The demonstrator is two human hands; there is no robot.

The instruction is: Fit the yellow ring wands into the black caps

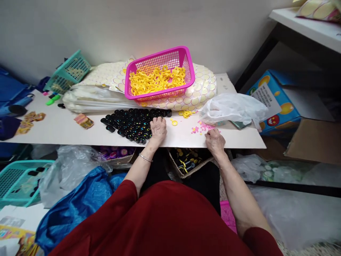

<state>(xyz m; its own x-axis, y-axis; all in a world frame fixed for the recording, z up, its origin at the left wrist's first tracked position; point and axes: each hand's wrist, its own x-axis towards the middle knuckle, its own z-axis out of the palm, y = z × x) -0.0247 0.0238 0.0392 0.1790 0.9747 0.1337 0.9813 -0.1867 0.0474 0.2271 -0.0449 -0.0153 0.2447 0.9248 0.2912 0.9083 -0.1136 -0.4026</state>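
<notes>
My left hand point(158, 130) is curled at the right end of a dense group of short black cylinders point(128, 122), some with bright coloured specks in them. Its fingertips are hidden, so I cannot see what is in them. By the front edge of the table, my right hand point(214, 140) has its fingers bent together beside a scatter of small pink pieces point(204, 126). Anything it pinches is too small to make out. A yellow ring with a tab point(174, 123) lies between the hands, and more yellow rings point(186, 113) lie behind it.
A pink basket point(189, 67) of yellow rings rests on patterned plastic-wrapped sheets point(206, 83). To the right lies a white plastic bag point(234, 108); a blue carton point(279, 103) stands beyond. An open box point(183, 175) of black and yellow parts sits below the table edge.
</notes>
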